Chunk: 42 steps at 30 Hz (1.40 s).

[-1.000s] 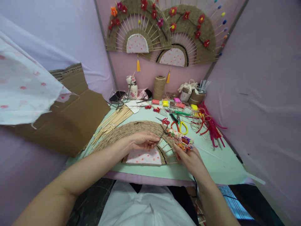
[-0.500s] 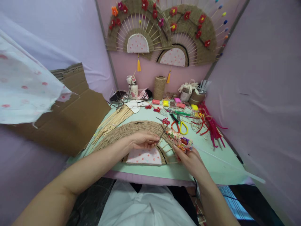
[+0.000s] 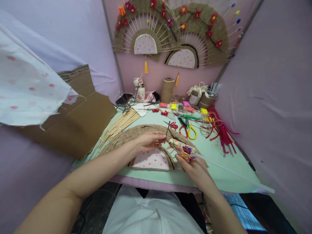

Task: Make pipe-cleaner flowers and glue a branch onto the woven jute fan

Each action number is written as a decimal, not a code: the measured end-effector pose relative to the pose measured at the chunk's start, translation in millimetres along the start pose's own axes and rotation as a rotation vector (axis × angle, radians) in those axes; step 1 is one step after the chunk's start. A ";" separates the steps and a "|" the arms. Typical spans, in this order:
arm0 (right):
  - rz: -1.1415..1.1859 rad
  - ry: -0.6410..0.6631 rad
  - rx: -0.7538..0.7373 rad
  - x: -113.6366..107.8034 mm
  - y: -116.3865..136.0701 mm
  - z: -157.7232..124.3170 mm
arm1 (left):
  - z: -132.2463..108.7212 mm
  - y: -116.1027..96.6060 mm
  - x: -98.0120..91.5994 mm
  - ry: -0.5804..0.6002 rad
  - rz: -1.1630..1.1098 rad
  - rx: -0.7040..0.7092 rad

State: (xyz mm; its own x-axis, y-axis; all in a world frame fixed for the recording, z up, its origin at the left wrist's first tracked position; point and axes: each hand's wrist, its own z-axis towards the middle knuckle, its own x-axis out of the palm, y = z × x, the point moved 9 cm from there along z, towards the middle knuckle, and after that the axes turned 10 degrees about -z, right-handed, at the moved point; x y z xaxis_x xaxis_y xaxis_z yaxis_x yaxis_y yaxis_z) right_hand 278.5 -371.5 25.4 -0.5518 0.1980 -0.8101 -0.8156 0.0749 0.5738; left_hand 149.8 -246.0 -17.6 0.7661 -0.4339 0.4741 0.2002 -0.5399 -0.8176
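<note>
A small dark twig [image 3: 167,129] is pinched upright in my left hand [image 3: 152,140]. My right hand [image 3: 192,165] is wrapped round a flower-patterned glue gun [image 3: 181,149], whose tip points left, close to the twig's lower end. A clear glue stick [image 3: 229,170] trails from the back of the gun to the right. Beneath both hands lies a fan of brown twine [image 3: 124,136] with thin wooden ribs and a dotted white half-circle [image 3: 152,160] at its base. My right hand and the gun hide part of the fan's right side.
Red scissors [image 3: 173,125], yellow-handled scissors [image 3: 192,132] and green pliers [image 3: 191,117] lie behind the fan. Bamboo sticks [image 3: 122,123] are at the left, red pipe cleaners [image 3: 223,130] at the right. A twine spool [image 3: 167,91] stands at the back, below two hanging fans [image 3: 214,48]. Cardboard [image 3: 80,120] leans left.
The glue gun has moved left, bringing its tip nearer the twig. The twig now stands more upright in my left hand. The view has shifted slightly.
</note>
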 end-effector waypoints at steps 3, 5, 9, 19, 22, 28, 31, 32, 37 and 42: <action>-0.034 -0.002 0.002 1.2 -1.1 -0.3 | -2.4 5.3 4.9 0.009 -0.087 -0.090; -0.054 0.014 0.013 3.0 -2.4 -0.5 | -3.1 6.8 5.8 0.005 -0.127 -0.114; -0.046 0.024 0.016 5.1 -3.0 0.0 | -4.2 6.9 6.5 -0.002 -0.132 -0.120; 0.016 0.065 -0.011 7.3 3.8 0.1 | -5.8 7.5 8.0 -0.014 -0.128 -0.123; 0.016 0.089 -0.003 10.3 3.1 -0.2 | -6.7 6.2 9.7 0.003 -0.112 -0.118; 0.014 0.109 0.001 14.6 -1.1 -0.4 | -8.6 4.6 10.1 0.002 -0.100 -0.116; -0.007 0.118 0.007 15.3 -1.8 -0.7 | -9.1 5.3 9.6 0.000 -0.111 -0.112; -0.016 0.123 0.009 15.7 -1.8 -0.8 | -9.1 5.0 9.4 -0.001 -0.115 -0.109; -0.037 0.099 -0.008 12.5 -4.3 -1.5 | 0.1 -16.3 4.5 0.008 0.065 0.003; -0.045 0.094 0.038 8.0 -28.0 -8.3 | 22.7 -74.8 5.4 -0.034 0.972 0.455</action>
State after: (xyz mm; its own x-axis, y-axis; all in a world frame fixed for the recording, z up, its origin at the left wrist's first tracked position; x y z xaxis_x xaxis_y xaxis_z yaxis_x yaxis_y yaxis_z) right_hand 295.6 -380.1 1.8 -0.5304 0.1013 -0.8417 -0.8335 0.1193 0.5395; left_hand 152.8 -191.6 38.7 0.7347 -0.5090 -0.4485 -0.3008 0.3481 -0.8879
